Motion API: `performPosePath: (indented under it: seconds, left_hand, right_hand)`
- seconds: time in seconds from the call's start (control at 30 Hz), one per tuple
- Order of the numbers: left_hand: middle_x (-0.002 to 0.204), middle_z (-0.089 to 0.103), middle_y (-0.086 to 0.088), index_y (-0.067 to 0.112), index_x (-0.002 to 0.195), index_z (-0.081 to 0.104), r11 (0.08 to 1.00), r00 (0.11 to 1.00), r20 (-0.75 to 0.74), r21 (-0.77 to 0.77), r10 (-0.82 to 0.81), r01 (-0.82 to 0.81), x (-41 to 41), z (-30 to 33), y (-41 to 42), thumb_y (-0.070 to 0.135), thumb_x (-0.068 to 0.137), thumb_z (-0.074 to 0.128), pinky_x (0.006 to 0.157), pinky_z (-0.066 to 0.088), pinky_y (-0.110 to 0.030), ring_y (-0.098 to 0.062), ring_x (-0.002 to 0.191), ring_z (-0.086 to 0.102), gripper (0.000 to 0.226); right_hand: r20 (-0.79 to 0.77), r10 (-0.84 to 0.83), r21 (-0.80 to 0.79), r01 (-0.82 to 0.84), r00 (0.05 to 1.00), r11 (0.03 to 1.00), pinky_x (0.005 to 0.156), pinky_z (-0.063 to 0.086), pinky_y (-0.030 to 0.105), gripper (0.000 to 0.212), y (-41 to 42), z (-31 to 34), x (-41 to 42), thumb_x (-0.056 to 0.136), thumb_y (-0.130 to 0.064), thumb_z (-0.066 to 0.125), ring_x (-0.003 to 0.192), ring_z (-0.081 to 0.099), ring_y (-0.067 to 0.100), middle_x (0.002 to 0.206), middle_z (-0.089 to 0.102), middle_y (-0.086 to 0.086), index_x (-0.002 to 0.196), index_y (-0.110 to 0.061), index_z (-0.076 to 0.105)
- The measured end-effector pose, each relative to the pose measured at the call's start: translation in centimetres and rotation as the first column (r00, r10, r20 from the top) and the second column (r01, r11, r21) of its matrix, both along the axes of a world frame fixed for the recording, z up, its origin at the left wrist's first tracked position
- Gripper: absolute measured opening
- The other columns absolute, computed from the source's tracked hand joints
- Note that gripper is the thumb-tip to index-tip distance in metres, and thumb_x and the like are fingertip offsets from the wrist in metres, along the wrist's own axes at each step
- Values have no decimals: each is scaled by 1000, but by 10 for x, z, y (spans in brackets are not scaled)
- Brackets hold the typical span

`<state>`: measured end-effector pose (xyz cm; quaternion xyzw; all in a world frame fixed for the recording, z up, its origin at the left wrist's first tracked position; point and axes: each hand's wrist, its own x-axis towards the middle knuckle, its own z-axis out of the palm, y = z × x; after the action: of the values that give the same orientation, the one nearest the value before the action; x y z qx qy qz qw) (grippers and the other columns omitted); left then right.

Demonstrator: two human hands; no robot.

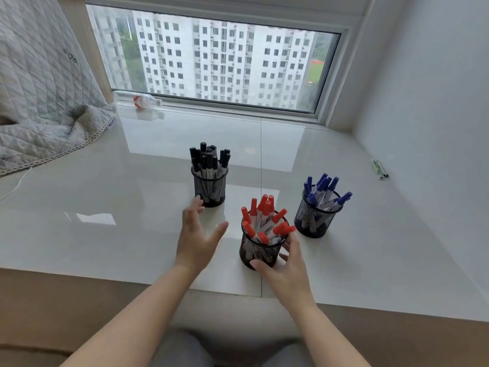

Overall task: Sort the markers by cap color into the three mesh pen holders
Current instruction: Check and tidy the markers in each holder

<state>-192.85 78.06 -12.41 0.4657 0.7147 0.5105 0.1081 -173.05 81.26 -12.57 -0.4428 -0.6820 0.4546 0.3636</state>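
Window point(217, 59): set across the far wall; white apartment blocks are seen through the glass.
Sill surface point(132, 181): a glossy pale tiled ledge on which all three holders are stood.
Quilted blanket point(34, 83): draped at the far left, its edge laid over the ledge.
Left hand point(197, 234): held just above the ledge between the black-marker holder and the red-marker holder; fingers are spread and straight, nothing is grasped, and the fingertips are seen just beside the base of the black-marker holder.
Right hand point(287, 266): placed against the near right side of the red-marker holder; thumb and fingers are curved around its mesh wall.
Red-marker holder point(260, 251): nearest of the three, at centre; only red-capped markers point(264, 218) are held in it, caps up and fanned out.
Blue-marker holder point(316, 217): stood to the right, apart from the red one; blue-capped markers point(324, 188) are kept in it.
Black-marker holder point(210, 188): stood farthest back, to the left; black-capped markers point(210, 158) are packed upright in it.
Plastic bottle point(140, 100): laid on its side by the window frame.
Small clips point(379, 169): left near the right wall; their detail cannot be made out.
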Motion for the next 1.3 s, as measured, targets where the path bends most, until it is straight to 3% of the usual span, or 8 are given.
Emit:
performPosePath:
  seconds: [0.07, 0.23, 0.5, 0.6, 0.73, 1.0, 1.1, 1.3]
  left_hand:
    - [138, 32, -8, 13, 144, 19, 995, 992, 85, -45, 96, -92, -18, -1, 17, 38, 85, 62, 100, 32, -29, -18, 127, 38, 77]
    - [146, 26, -7, 12, 145, 14, 977, 971, 183, -178, 153, -120, -50, -12, 58, 41, 77, 70, 104, 29, -29, -17, 132, 34, 93]
    - [152, 23, 5, 22, 145, 9, 994, 952, 287, -68, 101, -85, -66, -20, 91, 33, 65, 82, 109, 24, -24, -5, 138, 24, 109]
    - [148, 30, 7, 28, 143, 13, 997, 953, 293, -46, 76, -66, -71, -19, 95, 29, 63, 83, 109, 28, -27, -4, 134, 30, 106]
    - [134, 43, 10, 28, 139, 20, 994, 954, 281, -76, 100, -82, -75, -19, 97, 31, 64, 82, 95, 34, -22, -4, 120, 44, 97]
    - [132, 47, 6, 27, 133, 32, 991, 968, 234, -109, 95, -71, -78, -17, 101, 36, 60, 82, 99, 41, -32, -11, 119, 48, 89]
    - [126, 53, 9, 31, 133, 29, 985, 974, 203, -158, 96, -64, -77, -16, 102, 41, 57, 81, 90, 41, -28, -13, 113, 51, 93]
    - [111, 58, 10, 26, 119, 39, 973, 974, 190, -217, 126, -84, -70, -13, 90, 41, 58, 80, 80, 41, -27, -17, 104, 55, 76]
  right_hand:
    - [-3, -40, -44, 40, 999, 998, 92, 47, 21, 81, 4, -5, -10, 60, -31, 84, 113, 54, 7, 122, 53, -16, 126, -39, 37]
    - [21, -107, -38, 108, 994, 993, 75, 36, 4, 72, 15, -9, -26, 58, -31, 85, 100, 52, 0, 106, 53, -27, 110, -46, 37]
    - [64, -235, 1, 235, 970, 972, 84, 40, 23, 69, 48, -9, -36, 58, -37, 81, 102, 54, 5, 112, 58, -17, 112, -39, 39]
    - [84, -257, -8, 258, 963, 966, 81, 40, 24, 66, 67, -10, -41, 58, -40, 80, 100, 55, 7, 108, 58, -17, 110, -37, 39]
    - [113, -297, 27, 296, 948, 955, 83, 39, 24, 72, 87, -13, -45, 58, -45, 78, 104, 55, 10, 114, 57, -13, 117, -31, 41]
    - [162, -343, 83, 334, 925, 939, 96, 39, 31, 86, 107, -19, -49, 66, -48, 73, 123, 47, 22, 134, 50, 0, 135, -18, 31]
    - [170, -356, 100, 343, 919, 934, 96, 39, 32, 85, 110, -20, -51, 69, -46, 73, 124, 46, 23, 136, 48, 1, 137, -18, 29]
    - [141, -361, 101, 349, 922, 932, 98, 39, 31, 81, 109, -19, -50, 70, -44, 74, 123, 47, 21, 135, 49, 1, 135, -18, 33]
